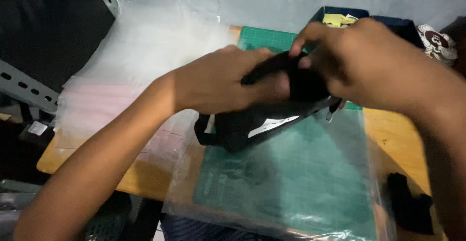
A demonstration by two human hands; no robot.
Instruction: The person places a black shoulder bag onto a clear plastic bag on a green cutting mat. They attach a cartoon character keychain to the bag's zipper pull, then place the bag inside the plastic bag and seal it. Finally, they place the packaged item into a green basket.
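Observation:
Both my hands hold a black fabric piece (262,124) with a small white patch on it, lifted just above the table. My left hand (218,83) grips its left side with fingers wrapped around the cloth. My right hand (359,61) pinches the top of the same cloth from the right. Under them lies a clear plastic bag (301,183) spread over a green cutting mat (272,40). A black strap loop hangs from the cloth's lower left.
A stack of clear plastic bags (131,76) covers the left of the wooden table (393,139). A dark blue box (403,25) with yellow paper stands at the back right. Another black cloth piece (410,204) lies at the front right. A grey slotted metal bracket (22,86) is at far left.

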